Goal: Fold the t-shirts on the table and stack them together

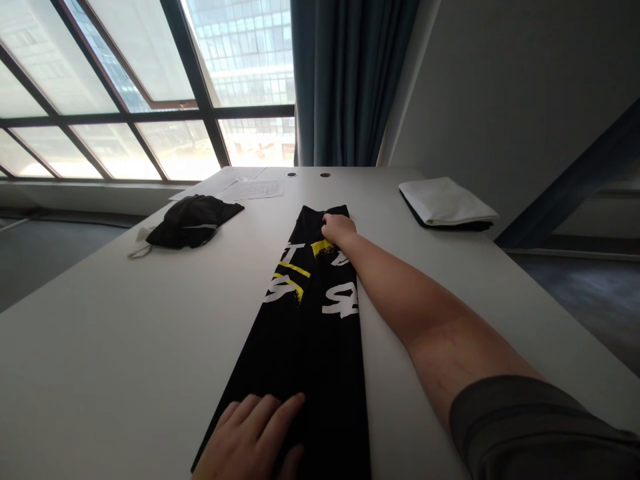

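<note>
Garment (305,347) laid lengthwise on the table (125,347), touched by both hands

By the left edge of the table, a crumpled dark bundle (195,217) is set down, with a pale strap (140,251) seen at its left end. Beyond the bundle, towards the far left corner, printed papers (255,190) are spread flat.

The left hand (250,433) is rested on the near part of the garment, palm down. Its grip is open: the fingers are laid close together, the thumb is held apart, and no fabric is seen clasped.

The garment is stretched in a long black strip from the near edge towards the far edge, in the middle of the table. White lettering and yellow marks are printed across its far half.

The right hand (339,228) is placed at the garment's far end, with its fingers curled narrow against the fabric; whether any is pinched cannot be told.

Near the right edge, towards the far right corner, a folded white cloth (450,200) is stacked on a black cloth (465,227).
</note>
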Action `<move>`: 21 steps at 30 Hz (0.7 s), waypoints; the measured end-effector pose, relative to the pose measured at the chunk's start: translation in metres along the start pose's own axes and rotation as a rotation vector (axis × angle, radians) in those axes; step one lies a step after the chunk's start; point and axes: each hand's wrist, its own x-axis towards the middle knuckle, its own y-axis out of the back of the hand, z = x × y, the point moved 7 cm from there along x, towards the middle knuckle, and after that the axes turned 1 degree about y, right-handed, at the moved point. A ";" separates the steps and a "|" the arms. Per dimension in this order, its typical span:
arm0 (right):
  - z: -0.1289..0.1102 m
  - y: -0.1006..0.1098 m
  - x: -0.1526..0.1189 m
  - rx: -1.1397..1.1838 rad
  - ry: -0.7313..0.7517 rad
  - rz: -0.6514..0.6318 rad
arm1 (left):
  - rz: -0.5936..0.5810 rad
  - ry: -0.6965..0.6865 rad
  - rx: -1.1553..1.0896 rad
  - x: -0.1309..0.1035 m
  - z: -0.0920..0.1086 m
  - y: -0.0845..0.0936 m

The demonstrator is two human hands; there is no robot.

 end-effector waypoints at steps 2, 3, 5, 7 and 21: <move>0.002 0.003 0.000 0.047 -0.002 0.026 | -0.022 0.052 -0.023 0.002 0.002 -0.001; 0.004 0.007 0.000 0.065 0.000 0.040 | -0.034 0.075 -0.048 0.004 0.003 0.001; 0.010 0.021 0.000 0.119 0.019 0.091 | -0.047 0.102 -0.128 0.012 0.007 0.011; 0.023 0.042 -0.001 0.213 0.048 0.158 | -0.049 0.083 -0.236 0.025 0.017 0.028; 0.182 0.075 -0.062 0.205 -0.063 0.024 | -0.146 -0.455 -0.198 0.080 0.133 -0.034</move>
